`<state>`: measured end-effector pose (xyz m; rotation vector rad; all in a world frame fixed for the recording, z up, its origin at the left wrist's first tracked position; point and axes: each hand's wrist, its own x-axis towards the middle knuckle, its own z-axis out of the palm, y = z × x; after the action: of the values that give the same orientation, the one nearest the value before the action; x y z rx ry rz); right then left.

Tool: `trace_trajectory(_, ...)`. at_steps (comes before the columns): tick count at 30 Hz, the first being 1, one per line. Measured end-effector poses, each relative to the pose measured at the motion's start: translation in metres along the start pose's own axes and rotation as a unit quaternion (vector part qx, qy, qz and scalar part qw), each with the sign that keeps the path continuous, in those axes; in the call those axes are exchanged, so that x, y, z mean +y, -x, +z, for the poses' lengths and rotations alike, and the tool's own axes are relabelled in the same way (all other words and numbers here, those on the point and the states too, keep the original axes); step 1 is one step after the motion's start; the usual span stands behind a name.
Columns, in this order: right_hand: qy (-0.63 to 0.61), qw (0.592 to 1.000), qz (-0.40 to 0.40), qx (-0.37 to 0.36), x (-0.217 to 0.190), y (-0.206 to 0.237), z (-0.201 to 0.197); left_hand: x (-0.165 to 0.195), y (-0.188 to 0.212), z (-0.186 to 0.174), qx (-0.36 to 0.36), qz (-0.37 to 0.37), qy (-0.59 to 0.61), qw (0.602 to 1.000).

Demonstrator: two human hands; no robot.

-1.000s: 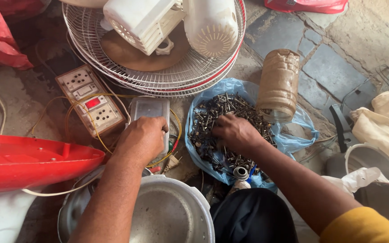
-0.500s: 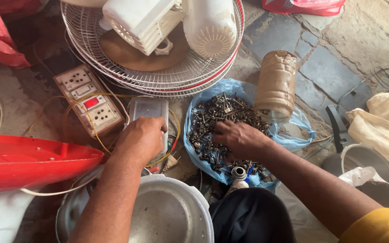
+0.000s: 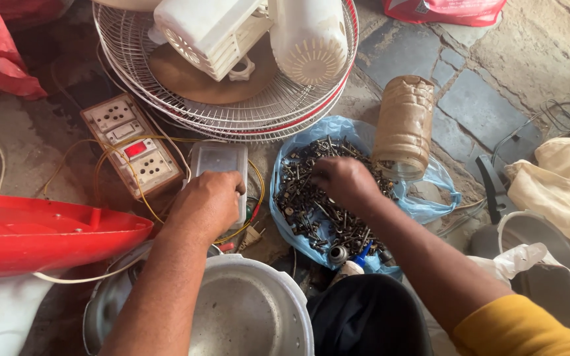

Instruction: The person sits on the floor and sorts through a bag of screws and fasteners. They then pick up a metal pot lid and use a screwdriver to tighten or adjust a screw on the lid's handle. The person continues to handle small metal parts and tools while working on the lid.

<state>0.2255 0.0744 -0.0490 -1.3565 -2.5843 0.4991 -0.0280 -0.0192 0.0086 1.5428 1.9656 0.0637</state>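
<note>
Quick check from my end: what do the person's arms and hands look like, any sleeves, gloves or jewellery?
Both hands are bare: no gloves, rings or watch show on the left hand or the right hand. The left forearm is uncovered all the way to the frame edge. The right arm wears a mustard-yellow sleeve pushed up near the elbow.

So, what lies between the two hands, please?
In the head view, between the left hand on the clear plastic box and the right hand in the screw pile: yellow wire, blue bag edge.
</note>
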Motion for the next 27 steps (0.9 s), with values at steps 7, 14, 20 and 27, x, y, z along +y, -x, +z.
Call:
trace_trajectory(7,-0.081,0.993,0.068,0.052,0.001,0.031,-0.036,0.003,-0.004,0.000,0.004,0.015,0.005,1.000)
trace_trajectory(14,0.018,0.998,0.031,-0.047,-0.011,0.063,-0.015,0.000,-0.002,0.002,0.015,0.018,0.013,1.000)
trace_trajectory(20,0.068,0.966,-0.030,-0.247,-0.013,0.064,0.014,0.002,-0.003,0.001,0.006,0.009,-0.001,1.000)
trace_trajectory(27,0.015,0.998,0.065,0.014,-0.003,0.060,0.012,0.001,-0.004,0.000,-0.004,0.007,-0.015,1.000)
